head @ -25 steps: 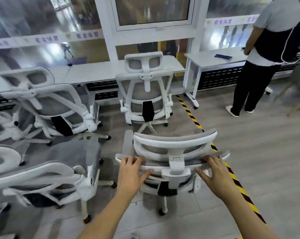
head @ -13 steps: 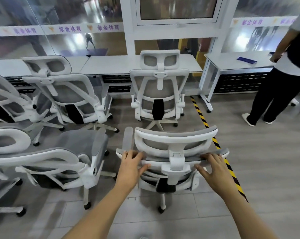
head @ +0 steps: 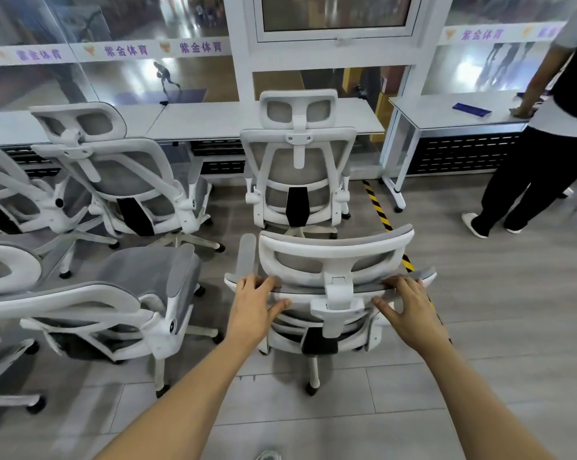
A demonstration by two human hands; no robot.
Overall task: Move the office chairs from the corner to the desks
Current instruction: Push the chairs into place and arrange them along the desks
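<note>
The chair we are moving sits at lower centre of the frame with its back to us. Its headrest and the top rail of the backrest run left to right across the picture. Our left hand grips the left end of that rail and our right hand grips the right end. On both, the fingers curl over the top edge while the thumbs reach in underneath toward the centre bracket. So both hands have the chair, each about equally near its own end, and the chair lies straight ahead of them, up the frame.

What matters most, we think, is what stands in that line. A parked chair sits directly beyond ours, already tucked against the long tabletop at upper centre. A straight push would likely bump the two together. We judge the chair must swing aside first, with one hand pushing harder than the other.

To the right, striped floor tape runs past the chair toward a second tabletop, where a standing person leans. At the left, more chairs crowd in, one of them just beside ours.
</note>
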